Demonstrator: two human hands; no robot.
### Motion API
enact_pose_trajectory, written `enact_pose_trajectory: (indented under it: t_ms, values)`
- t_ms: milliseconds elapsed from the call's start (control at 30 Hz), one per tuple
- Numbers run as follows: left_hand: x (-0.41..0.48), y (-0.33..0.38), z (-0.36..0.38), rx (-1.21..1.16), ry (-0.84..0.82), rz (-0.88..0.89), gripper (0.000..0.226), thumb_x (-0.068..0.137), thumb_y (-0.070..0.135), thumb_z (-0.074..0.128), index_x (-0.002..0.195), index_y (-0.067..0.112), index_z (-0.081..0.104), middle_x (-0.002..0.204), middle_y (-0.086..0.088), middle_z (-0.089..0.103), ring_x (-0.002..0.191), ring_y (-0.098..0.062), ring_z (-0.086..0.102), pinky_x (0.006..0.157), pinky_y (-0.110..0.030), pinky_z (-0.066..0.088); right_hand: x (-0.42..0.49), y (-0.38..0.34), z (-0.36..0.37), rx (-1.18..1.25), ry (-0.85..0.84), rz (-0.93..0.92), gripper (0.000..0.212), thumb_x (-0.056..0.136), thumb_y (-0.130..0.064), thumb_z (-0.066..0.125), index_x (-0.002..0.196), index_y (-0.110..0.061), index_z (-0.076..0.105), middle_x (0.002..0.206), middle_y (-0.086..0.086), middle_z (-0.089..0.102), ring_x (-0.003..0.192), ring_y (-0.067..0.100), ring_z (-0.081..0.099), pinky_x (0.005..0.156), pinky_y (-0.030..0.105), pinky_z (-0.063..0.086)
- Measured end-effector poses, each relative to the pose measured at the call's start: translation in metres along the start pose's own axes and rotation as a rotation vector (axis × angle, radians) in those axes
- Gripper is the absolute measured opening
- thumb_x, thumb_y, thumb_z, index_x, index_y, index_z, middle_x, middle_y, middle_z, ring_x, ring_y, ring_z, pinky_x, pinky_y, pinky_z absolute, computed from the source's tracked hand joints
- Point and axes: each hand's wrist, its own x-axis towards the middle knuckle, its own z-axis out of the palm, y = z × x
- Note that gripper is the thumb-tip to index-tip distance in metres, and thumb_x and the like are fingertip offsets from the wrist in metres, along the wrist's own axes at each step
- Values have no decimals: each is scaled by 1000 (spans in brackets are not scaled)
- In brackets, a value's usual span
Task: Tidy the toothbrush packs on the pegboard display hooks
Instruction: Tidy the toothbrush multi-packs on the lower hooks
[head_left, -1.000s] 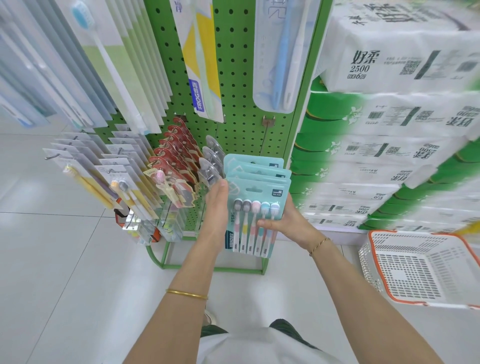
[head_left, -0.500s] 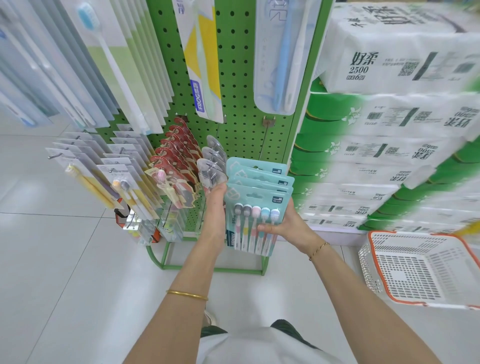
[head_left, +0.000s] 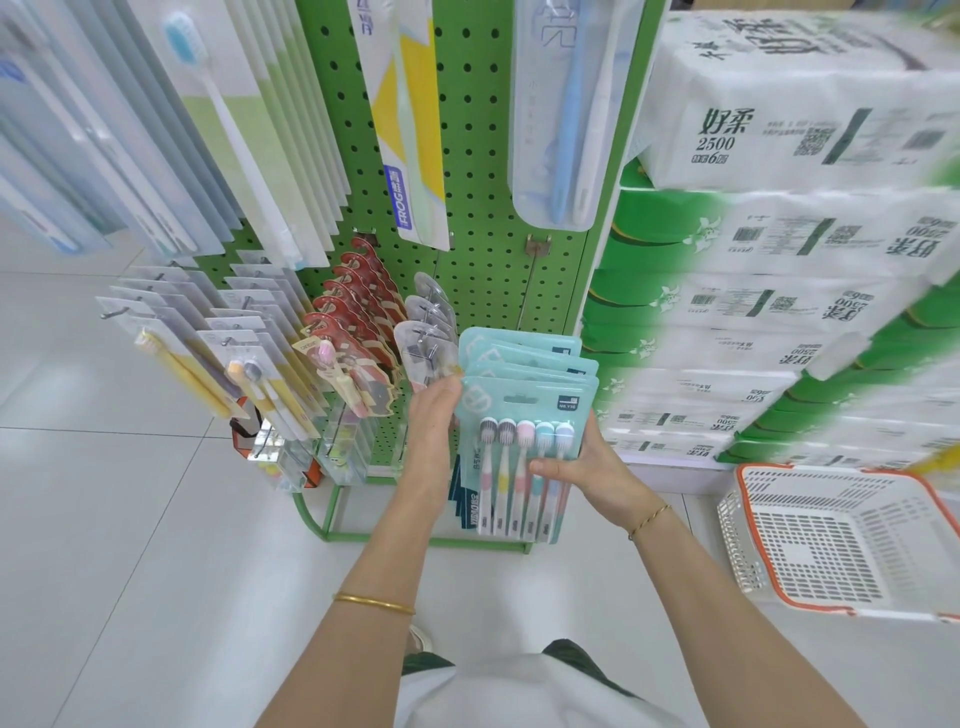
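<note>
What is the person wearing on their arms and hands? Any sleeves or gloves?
No gloves, and no sleeves show on either forearm. Behind the left hand, a plain smooth gold bangle circles the forearm. By the right hand, a thin gold chain bracelet sits at the wrist.

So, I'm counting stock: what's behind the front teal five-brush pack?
More teal packs, fanned out, only their top edges showing. The front pack, left hand and right hand cover the rest; their count and hook are hidden.

Tissue pack "好柔 2500"; toothbrush pack "FROG"
</note>
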Motion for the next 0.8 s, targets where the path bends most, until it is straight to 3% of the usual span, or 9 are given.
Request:
enact_pose_trajectory:
  t_ms: [100, 200, 334, 434, 500, 634, 734, 801]
  values:
    - [-2, 4, 0, 3, 39, 101, 52, 83, 52, 43, 118, 18, 59, 118, 0, 55, 102, -5, 53, 94, -33, 44, -6, -1, -3, 53, -1, 4, 86, 64, -15, 84, 132, -32, 35, 131, -4, 56, 116, 8, 57, 89, 22, 49]
    - [3, 7, -1, 87, -17, 83, 35, 96, 41, 38, 113, 22, 62, 110, 5, 63, 100, -6, 59, 97, -34, 46, -9, -2, -6, 116, -26, 20, 100, 55, -23, 86, 140, -22, 33, 134, 4, 55, 122, 23, 54, 98, 36, 46]
    - [1, 14, 5, 104, -70, 41, 23, 100, 28, 45, 102, 25, 68, 106, 5, 69, 101, -12, 63, 97, -42, 48, -13, -11, -4, 216, -40, 27, 113, 50, -32, 92, 140, -2, 32, 122, 9, 58, 111, 24, 59, 87, 33, 49]
    - [-5, 23, 14, 45, -31, 85, 22, 98, 21, 52, 83, 27, 67, 91, -2, 67, 84, -18, 60, 85, -47, 50, -15, -16, 2, 288, -6, -11, 116, 49, -39, 92, 137, 6, 31, 120, 13, 56, 111, 27, 57, 87, 34, 50]
    - [-8, 28, 19, 2, 2, 106, 16, 96, 22, 56, 83, 21, 66, 82, -2, 66, 77, -19, 58, 74, -43, 49, -16, -19, 7, 338, 31, -34, 117, 47, -41, 92, 136, 4, 32, 122, 16, 56, 112, 30, 56, 88, 37, 50]
    - [-4, 30, 24, -20, 114, 173, 17, 96, 22, 57, 81, 14, 61, 70, 4, 60, 70, -17, 52, 64, -34, 43, -17, -23, 20, 430, 98, -85, 108, 47, -38, 93, 132, -1, 37, 117, 15, 59, 104, 27, 61, 82, 36, 54]
    - [-6, 30, 25, -53, 212, 227, 22, 97, 23, 55, 78, 10, 56, 70, -4, 50, 65, -16, 41, 61, -32, 36, -17, -27, 25, 466, 154, -140, 82, 54, -22, 85, 124, -10, 44, 108, 7, 64, 95, 19, 65, 77, 31, 54]
    - [-10, 31, 27, -72, 299, 263, 25, 98, 22, 52, 74, 13, 54, 66, 1, 48, 59, -10, 40, 55, -27, 35, -18, -30, 28, 464, 189, -182, 71, 57, -18, 76, 120, -13, 44, 104, 3, 65, 91, 15, 65, 75, 28, 54]
